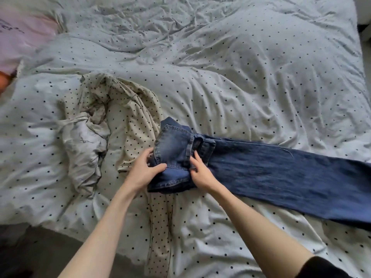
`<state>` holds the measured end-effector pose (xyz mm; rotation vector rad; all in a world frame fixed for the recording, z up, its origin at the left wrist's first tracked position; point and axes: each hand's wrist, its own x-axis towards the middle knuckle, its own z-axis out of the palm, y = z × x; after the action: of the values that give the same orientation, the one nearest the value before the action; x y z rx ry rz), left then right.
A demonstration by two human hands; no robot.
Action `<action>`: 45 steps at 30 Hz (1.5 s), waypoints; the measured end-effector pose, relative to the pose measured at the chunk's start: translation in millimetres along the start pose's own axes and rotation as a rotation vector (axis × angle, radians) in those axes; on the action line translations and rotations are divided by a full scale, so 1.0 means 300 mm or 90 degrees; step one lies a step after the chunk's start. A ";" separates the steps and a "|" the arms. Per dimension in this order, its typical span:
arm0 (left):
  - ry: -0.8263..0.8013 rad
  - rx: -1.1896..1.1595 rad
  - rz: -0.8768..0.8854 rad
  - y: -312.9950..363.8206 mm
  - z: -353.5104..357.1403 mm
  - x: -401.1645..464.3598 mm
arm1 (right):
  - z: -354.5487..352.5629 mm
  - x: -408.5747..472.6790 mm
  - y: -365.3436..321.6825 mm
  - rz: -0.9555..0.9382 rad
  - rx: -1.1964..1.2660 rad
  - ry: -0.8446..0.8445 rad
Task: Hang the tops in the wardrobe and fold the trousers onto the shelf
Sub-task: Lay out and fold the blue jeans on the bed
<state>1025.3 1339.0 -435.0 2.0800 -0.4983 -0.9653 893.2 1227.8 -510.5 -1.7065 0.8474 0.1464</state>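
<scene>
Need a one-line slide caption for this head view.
Both hands, left and right, grip the waist end of dark blue jeans on a polka-dot duvet.

Dark lettering on pink top [22, 40], blurred, unreadable.

The legs of a pair of dark jeans [281, 173] run off the right edge of the frame, their hems out of sight. The left hand [143, 169] has its fingertips tucked under the folded denim; the right hand [201, 172] covers part of the waistband. A cream dotted garment [138, 117] disappears beneath the jeans and past the bottom edge. At the duvet's [251, 77] far left corner, a blurred pink garment [18, 43] is cut by the frame, its printed lettering unreadable.
</scene>
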 end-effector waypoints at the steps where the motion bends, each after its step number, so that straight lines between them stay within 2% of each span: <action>1: -0.025 -0.014 0.013 0.017 0.012 -0.014 | -0.025 -0.001 0.011 0.008 0.072 0.009; 5: -0.091 0.047 0.103 0.100 0.119 -0.068 | -0.173 -0.092 0.071 0.133 0.452 0.021; 9: -0.188 0.165 0.220 0.158 0.361 -0.119 | -0.331 -0.246 0.150 0.225 0.611 0.125; 11: -0.245 0.294 0.270 0.160 0.502 -0.120 | -0.380 -0.315 0.170 0.244 0.588 0.221; 12: -0.280 0.400 0.288 0.146 0.560 -0.118 | -0.394 -0.338 0.186 0.243 0.525 0.261; 14: -0.371 0.556 0.301 0.103 0.640 -0.116 | -0.406 -0.386 0.228 0.218 0.336 0.330; 16: -0.364 0.588 0.339 0.058 0.665 -0.116 | -0.395 -0.425 0.252 0.130 0.119 0.383; 18: -0.240 0.572 0.425 0.010 0.634 -0.127 | -0.354 -0.430 0.247 0.015 -0.077 0.390; 20: -0.151 0.523 0.426 -0.042 0.576 -0.132 | -0.308 -0.407 0.248 -0.037 -0.246 0.361; 23: -0.142 0.501 0.254 -0.122 0.493 -0.103 | -0.285 -0.357 0.296 0.076 -0.455 0.317; 26: -0.140 0.428 0.167 -0.135 0.490 -0.040 | -0.307 -0.327 0.393 0.124 -0.551 0.271; 31: -0.122 0.096 0.109 -0.073 0.584 0.047 | -0.332 -0.307 0.460 0.062 -0.513 0.250; 34: -0.099 -0.028 -0.013 -0.062 0.592 0.049 | -0.345 -0.320 0.458 0.076 -0.499 0.231; 37: -0.064 -0.028 0.004 -0.027 0.571 0.018 | -0.335 -0.351 0.406 0.111 -0.480 0.266; 41: -0.070 -0.030 0.079 0.090 0.515 -0.043 | -0.306 -0.412 0.259 0.117 -0.187 0.328; 45: -0.102 -0.047 0.117 0.195 0.403 -0.097 | -0.282 -0.465 0.158 0.080 -0.161 0.322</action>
<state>911.9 1261.8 -425.7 1.8636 -0.7138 -1.0300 735.3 1212.9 -449.6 -1.9617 1.3561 -0.1056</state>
